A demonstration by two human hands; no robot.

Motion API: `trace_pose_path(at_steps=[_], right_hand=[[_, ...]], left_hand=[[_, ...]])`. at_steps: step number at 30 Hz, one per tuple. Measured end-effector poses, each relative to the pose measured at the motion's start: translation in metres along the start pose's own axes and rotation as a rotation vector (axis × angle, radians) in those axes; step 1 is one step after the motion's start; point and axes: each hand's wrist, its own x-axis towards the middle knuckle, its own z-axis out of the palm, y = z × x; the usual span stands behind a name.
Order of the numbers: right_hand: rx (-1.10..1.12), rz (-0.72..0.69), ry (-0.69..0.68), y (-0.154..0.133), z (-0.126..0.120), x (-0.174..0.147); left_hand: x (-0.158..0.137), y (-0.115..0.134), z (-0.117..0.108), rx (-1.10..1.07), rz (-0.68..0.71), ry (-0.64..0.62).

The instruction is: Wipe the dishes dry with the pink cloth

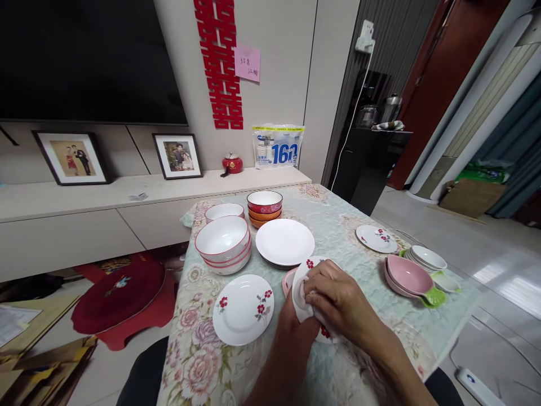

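Observation:
A white plate with red flowers (301,272) is held tilted above the table. My left hand (296,324) grips its lower edge, fingers partly hidden behind the plate. My right hand (336,290) is closed on a white cloth or tissue (301,296) and presses it against the plate's face. Behind the held plate, a pink dish (287,280) shows only in part. Left of my hands a matching flowered plate (243,310) lies flat on the tablecloth. Just beyond is a stack of plates (284,242) topped by a plain white one.
Red-rimmed bowls (222,239) and a red bowl on orange ones (264,203) stand at the table's left and back. To the right are another flowered plate (376,239), pink dishes (409,275) and small white bowls (428,257). A tissue pack (278,148) stands on the cabinet.

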Motion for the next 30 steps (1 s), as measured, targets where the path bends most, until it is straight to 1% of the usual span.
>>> trace_pose_path(at_steps=[2,4,6,8,10,11,14,15,16,18,21,22,23,26,28,30], right_hand=[[-0.021,0.069,0.073,0.008,-0.002,-0.001],[-0.082,0.201,0.185,0.018,-0.001,-0.002],[-0.145,0.317,0.265,0.027,0.002,-0.004],[-0.197,0.378,0.323,0.029,0.005,-0.004],[-0.188,0.363,0.339,0.024,0.006,-0.004],[-0.144,0.323,0.312,0.019,0.007,-0.003],[0.045,0.148,0.147,0.001,0.009,-0.001],[0.081,0.108,0.106,-0.003,0.01,0.0],[0.096,0.089,0.089,-0.005,0.01,0.0],[0.065,0.096,0.133,-0.002,0.008,0.001],[-0.011,0.18,0.259,0.014,0.001,0.0],[0.012,0.225,0.268,0.02,-0.002,-0.001],[0.07,0.282,0.246,0.025,-0.005,-0.001],[0.292,0.475,0.151,0.033,-0.011,-0.004],[0.334,0.566,0.181,0.034,-0.01,-0.004],[0.335,0.621,0.276,0.033,-0.007,-0.004]], left_hand=[[0.0,-0.002,-0.001,0.005,-0.012,-0.021],[0.001,-0.006,-0.002,-0.015,-0.026,-0.054],[0.003,-0.009,-0.003,-0.026,-0.029,-0.077],[0.004,-0.011,-0.004,-0.024,-0.027,-0.075],[0.004,-0.011,-0.004,-0.01,-0.024,-0.063],[0.003,-0.01,-0.004,0.004,-0.018,-0.057],[0.001,-0.01,-0.004,0.066,-0.049,-0.009],[0.0,-0.01,-0.004,0.075,-0.064,0.008],[0.0,-0.009,-0.005,0.076,-0.076,0.015],[-0.001,-0.008,-0.005,0.053,-0.08,-0.002],[0.0,-0.005,-0.004,0.008,-0.06,-0.064],[0.001,-0.004,-0.004,0.005,-0.054,-0.074],[0.001,-0.004,-0.005,0.007,-0.045,-0.08],[0.005,-0.007,-0.007,0.002,-0.012,-0.086],[0.007,-0.013,-0.007,-0.035,-0.019,-0.077],[0.008,-0.019,-0.007,-0.071,-0.035,-0.076]])
